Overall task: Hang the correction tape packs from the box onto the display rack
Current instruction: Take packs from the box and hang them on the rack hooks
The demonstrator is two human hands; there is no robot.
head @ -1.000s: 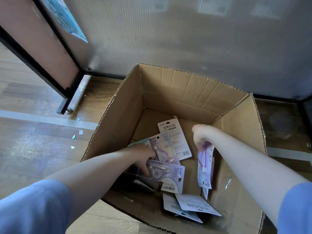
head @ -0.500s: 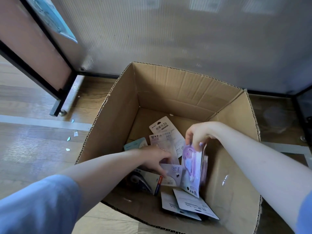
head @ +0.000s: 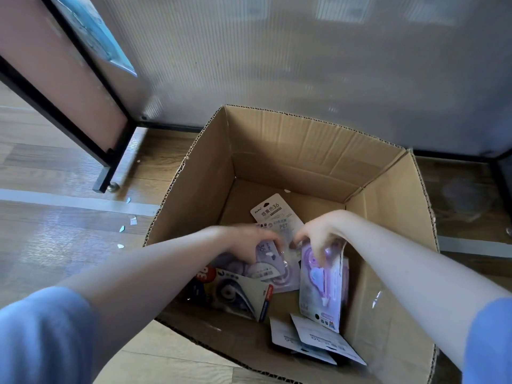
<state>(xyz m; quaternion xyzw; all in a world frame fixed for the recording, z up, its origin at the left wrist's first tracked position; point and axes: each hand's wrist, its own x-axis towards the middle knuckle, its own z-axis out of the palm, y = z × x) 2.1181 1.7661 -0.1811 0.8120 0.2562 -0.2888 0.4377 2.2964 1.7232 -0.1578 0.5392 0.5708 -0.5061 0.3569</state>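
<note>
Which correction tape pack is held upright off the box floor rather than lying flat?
The purple pack gripped by the right hand. It hangs on edge inside the box; the others lie flat or slanted on the bottom.

You are wearing the only camera on your head, so there is a single view and nothing is being shared with a second one. It is looking forward and steeply down into the open cardboard box (head: 291,151) standing on the wooden floor (head: 55,231). It is sitting close: both of your forearms are reaching in from the bottom corners, and your left hand (head: 246,242) and right hand (head: 321,231) are meeting near the middle of the frame. The wide lens is bending the edges, taking in the ribbed translucent panel (head: 304,65) behind the box and a black frame leg (head: 110,167) at upper left.
</note>
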